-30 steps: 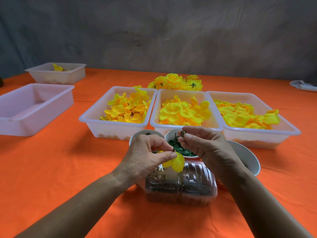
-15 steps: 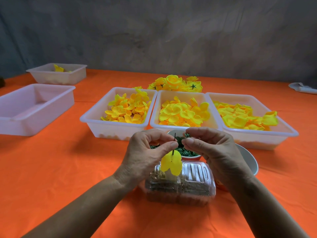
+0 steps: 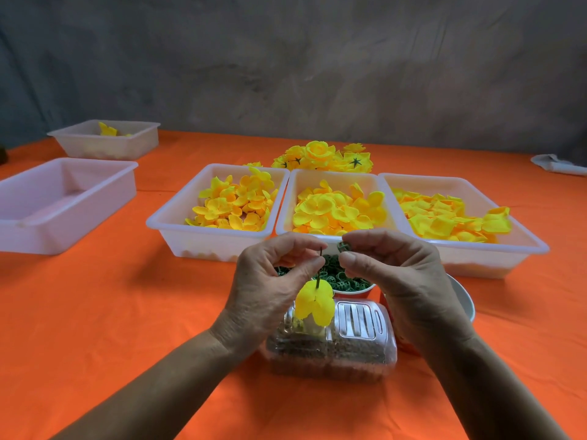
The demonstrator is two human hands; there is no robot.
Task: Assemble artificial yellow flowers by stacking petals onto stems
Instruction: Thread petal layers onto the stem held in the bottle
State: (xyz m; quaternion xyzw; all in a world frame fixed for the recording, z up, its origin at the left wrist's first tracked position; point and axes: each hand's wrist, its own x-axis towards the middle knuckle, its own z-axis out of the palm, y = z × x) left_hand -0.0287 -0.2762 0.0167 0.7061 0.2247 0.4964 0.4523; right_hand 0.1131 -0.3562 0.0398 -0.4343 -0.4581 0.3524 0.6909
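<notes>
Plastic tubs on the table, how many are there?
5. Three tubs side by side hold yellow petals: left, middle, right. Two more stand at far left: a near one, a far one.

Lighting: soft, even, fairly bright; colours saturated on the orange tablecloth (image 3: 95,312). Shadows: faint, short, beneath the white trays. Glare: small highlights on the clear plastic box (image 3: 359,322). Distortion: wide-angle bowing toward 3 and 9 o'clock. Focus: slightly soft overall, grey wall (image 3: 286,74) mottled.
</notes>
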